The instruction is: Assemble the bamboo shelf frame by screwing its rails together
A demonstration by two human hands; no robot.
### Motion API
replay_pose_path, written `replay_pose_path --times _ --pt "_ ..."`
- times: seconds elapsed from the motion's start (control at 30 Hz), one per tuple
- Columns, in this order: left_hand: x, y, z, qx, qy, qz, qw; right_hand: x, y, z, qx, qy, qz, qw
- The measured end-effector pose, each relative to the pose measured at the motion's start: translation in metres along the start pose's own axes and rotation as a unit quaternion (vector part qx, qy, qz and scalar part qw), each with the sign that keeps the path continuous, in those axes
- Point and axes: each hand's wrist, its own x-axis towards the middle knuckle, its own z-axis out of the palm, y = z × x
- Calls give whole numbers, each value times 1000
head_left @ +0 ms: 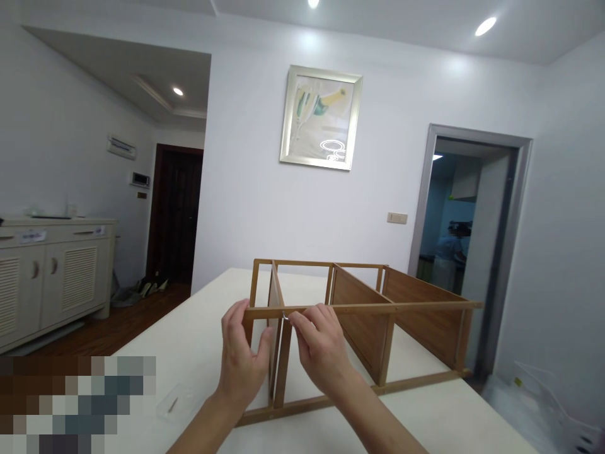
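Note:
A wooden shelf rack (359, 309) lies on its side on the white table, with its shelf panels standing upright between the rails. At the near left corner of the upper rail is my left hand (243, 353), its fingers curled over the rail end and its thumb lower down. My right hand (321, 347) pinches a small bent metal hex key (285, 316) against that rail, just right of the left hand. Most of the key is hidden by the fingers.
The white table (189, 340) carries a small clear plastic bag (177, 403) at left. A pale cabinet (57, 271) stands far left, and clear plastic wrapping (529, 403) lies at lower right. Beyond an open doorway (454, 214), a person (449, 249) is partly visible.

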Motion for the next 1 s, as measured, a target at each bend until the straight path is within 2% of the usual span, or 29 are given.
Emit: replay_pose_path --times 0.07,0.13,0.23,0.47,0.6,0.7,0.9,1.0 --pt "-15 -11 -2 0 -47 -71 996 0 1 0 25 10 7 1000" --pt "-28 -22 -4 0 -122 -134 983 -1 1 1 46 19 11 999" --pt "-41 -35 -4 16 -180 -170 969 -2 3 1 64 14 14 998" --pt "-39 -42 5 96 -194 -179 960 3 7 1 74 -33 26 996" --pt "-34 -44 8 114 -212 -193 951 12 6 3 65 -73 52 994" --pt "-33 -45 7 125 -225 -207 944 15 7 6 47 -87 48 994" --pt "-35 -47 6 138 -250 -209 935 5 8 18 63 -13 31 997" --pt "-35 -49 6 158 -254 -207 932 5 9 20 58 -10 28 998"
